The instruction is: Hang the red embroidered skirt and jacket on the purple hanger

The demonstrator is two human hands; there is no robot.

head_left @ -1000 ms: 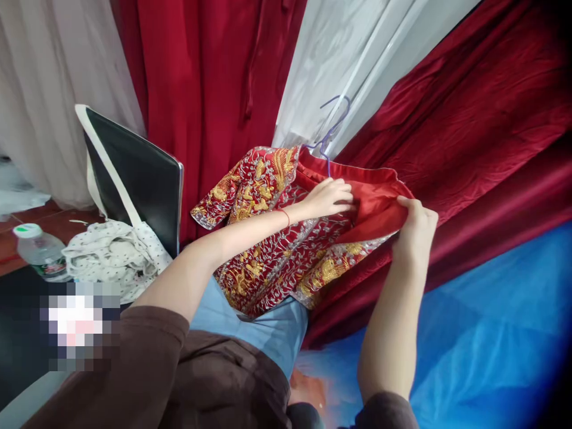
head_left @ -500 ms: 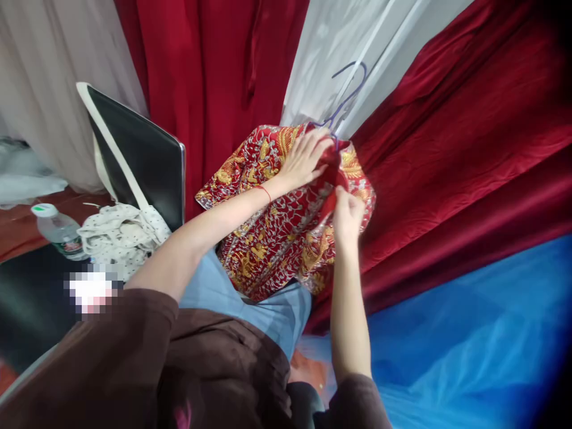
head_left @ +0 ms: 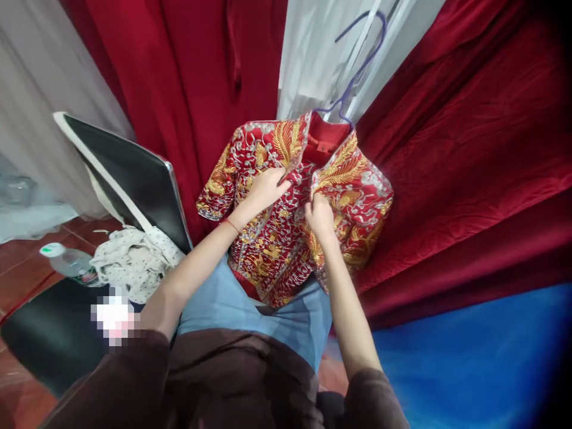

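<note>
A red jacket (head_left: 277, 238) with gold and silver embroidery lies across my lap, its collar away from me. Inside its neck sits a purple hanger (head_left: 346, 95), whose hook points up and away. My left hand (head_left: 268, 187) pinches the left front edge below the collar. The right front edge is held between the fingers of my right hand (head_left: 320, 214). Between the two edges the neck stands apart, showing the plain red lining and a small label. The hanger's arms are mostly hidden under the cloth.
To the left, a black chair (head_left: 129, 161) carries a white strap and a dotted cloth bag (head_left: 134, 262). A plastic bottle (head_left: 71, 262) lies beside the bag. Red curtains (head_left: 187, 71) hang ahead, and red fabric (head_left: 469, 161) spreads at right above a blue sheet (head_left: 469, 357).
Both hands have come down from the collar to the front edges. The neck, partly covered before, is now spread and visible. The hanger shows more fully, and the view has shifted slightly.
</note>
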